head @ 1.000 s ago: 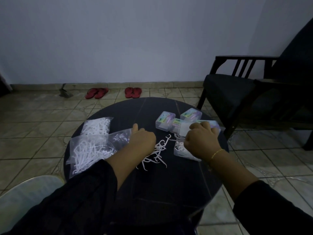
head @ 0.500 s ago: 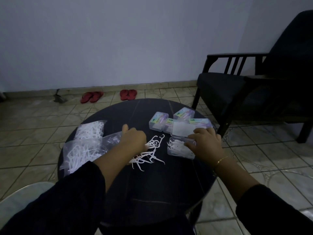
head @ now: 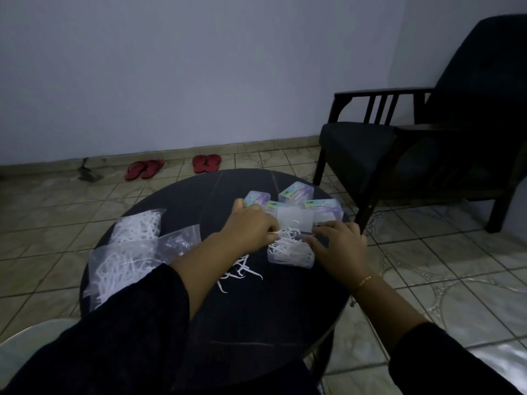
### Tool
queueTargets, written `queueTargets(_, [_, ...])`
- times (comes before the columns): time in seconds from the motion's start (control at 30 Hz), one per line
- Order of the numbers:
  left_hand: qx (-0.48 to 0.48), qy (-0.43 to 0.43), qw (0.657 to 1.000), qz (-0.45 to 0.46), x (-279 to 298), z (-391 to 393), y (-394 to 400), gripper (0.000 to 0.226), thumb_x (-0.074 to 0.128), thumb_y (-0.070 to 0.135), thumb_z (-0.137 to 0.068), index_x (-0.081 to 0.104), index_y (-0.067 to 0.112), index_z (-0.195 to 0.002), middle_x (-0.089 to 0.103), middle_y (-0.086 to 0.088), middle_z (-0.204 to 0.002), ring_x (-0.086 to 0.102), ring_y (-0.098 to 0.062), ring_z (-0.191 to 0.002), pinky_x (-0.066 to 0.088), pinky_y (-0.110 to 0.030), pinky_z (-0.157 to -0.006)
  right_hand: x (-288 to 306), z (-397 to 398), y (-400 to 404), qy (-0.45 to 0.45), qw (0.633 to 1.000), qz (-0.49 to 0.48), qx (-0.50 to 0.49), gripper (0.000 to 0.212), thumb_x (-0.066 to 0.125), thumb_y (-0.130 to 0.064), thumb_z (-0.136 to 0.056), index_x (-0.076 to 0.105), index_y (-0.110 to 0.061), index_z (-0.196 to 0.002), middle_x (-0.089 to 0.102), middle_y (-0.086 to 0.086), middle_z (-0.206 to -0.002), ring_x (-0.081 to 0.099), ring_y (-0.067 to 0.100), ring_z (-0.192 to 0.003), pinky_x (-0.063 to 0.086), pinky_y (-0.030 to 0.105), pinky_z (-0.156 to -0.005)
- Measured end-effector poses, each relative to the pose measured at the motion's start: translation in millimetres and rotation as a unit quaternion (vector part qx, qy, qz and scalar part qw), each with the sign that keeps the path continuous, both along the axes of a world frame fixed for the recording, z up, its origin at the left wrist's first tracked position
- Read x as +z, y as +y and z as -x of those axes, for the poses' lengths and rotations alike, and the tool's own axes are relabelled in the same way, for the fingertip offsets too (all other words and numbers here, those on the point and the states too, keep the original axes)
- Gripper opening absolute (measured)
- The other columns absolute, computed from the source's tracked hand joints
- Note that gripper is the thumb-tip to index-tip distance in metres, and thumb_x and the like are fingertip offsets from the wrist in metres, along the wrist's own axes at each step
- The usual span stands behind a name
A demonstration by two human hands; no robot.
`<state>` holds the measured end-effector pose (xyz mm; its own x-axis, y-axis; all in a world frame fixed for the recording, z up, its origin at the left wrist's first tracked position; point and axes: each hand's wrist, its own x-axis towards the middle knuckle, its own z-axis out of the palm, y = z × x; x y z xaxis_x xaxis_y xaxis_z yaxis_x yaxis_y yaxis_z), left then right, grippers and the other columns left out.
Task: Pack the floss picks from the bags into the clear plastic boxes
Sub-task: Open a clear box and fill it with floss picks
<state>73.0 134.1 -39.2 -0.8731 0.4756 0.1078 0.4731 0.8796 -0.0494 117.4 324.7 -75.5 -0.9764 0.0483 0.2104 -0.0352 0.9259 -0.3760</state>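
At frame centre, the left hand (head: 251, 228) pinches a few white plastic floss picks (head: 286, 232) over the open clear plastic box (head: 289, 253). The right hand (head: 340, 246) curls round that box's right edge. More loose picks (head: 239, 273) lie below on the round black table (head: 256, 323); clear bags of picks (head: 125, 252) sit left.

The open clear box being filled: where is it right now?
In the head view, the open clear box sits right of centre on the round table, between both hands, just in front of the closed labelled boxes.
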Motion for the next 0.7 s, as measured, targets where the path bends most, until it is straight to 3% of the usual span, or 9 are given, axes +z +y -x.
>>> queueTargets(0.2, [-0.022, -0.045, 0.999, 0.015, -13, 5, 25, 0.027, 0.047, 0.037, -0.096, 0.067, 0.037, -0.115, 0.066, 0.009, -0.111, 0.044, -0.016, -0.116, 0.014, -0.039, -0.098, -3, -1, 4, -0.012, 1.0, 0.013, -0.012, 0.036, 0.045, -0.041, -0.096, 0.056, -0.03, -0.128, 0.049, -0.008, -0.134, 0.034, 0.019, -0.123, 0.03, 0.034, -0.095])
queueTargets(0.4, [0.0, -0.013, 0.999, -0.041, -22, 0, 11, 0.023, 0.046, 0.035, -0.097, 0.065, 0.029, -0.108, 0.064, 0.01, -0.111, 0.047, -0.016, -0.115, 0.02, -0.036, -0.09, -10, -2, 3, -0.014, 1.0, 0.019, -0.004, 0.037, 0.043, -0.038, -0.098, 0.052, -0.03, -0.133, 0.049, -0.008, -0.135, 0.035, 0.02, -0.123, 0.03, 0.034, -0.095])
queueTargets(0.5, [0.017, 0.015, 0.998, -0.053, -31, -9, -1, 0.027, 0.042, 0.037, -0.099, 0.065, 0.034, -0.114, 0.06, 0.018, -0.122, 0.046, -0.013, -0.116, 0.02, -0.033, -0.081, -12, -2, 0, -0.016, 1.0, 0.007, 0.007, 0.038, 0.043, -0.041, -0.097, 0.05, -0.034, -0.134, 0.047, -0.008, -0.136, 0.034, 0.019, -0.123, 0.03, 0.035, -0.096])
queueTargets(0.6, [0.032, 0.003, 0.998, -0.049, -40, -16, -4, 0.031, 0.041, 0.041, -0.099, 0.061, 0.04, -0.124, 0.054, 0.022, -0.133, 0.043, -0.009, -0.121, 0.024, -0.033, -0.088, -13, -3, -5, -0.032, 0.999, -0.01, 0.024, 0.035, 0.045, -0.045, -0.096, 0.056, -0.038, -0.128, 0.045, -0.009, -0.134, 0.033, 0.019, -0.122, 0.028, 0.034, -0.094])
queueTargets(0.7, [0.039, 0.001, 0.996, -0.078, -43, -20, 0, 0.03, 0.044, 0.043, -0.098, 0.065, 0.037, -0.118, 0.058, 0.019, -0.128, 0.046, -0.011, -0.119, 0.025, -0.033, -0.091, -14, -3, -8, -0.031, 0.999, -0.011, 0.035, 0.033, 0.047, -0.046, -0.095, 0.061, -0.036, -0.122, 0.048, -0.009, -0.13, 0.034, 0.019, -0.12, 0.027, 0.034, -0.09])
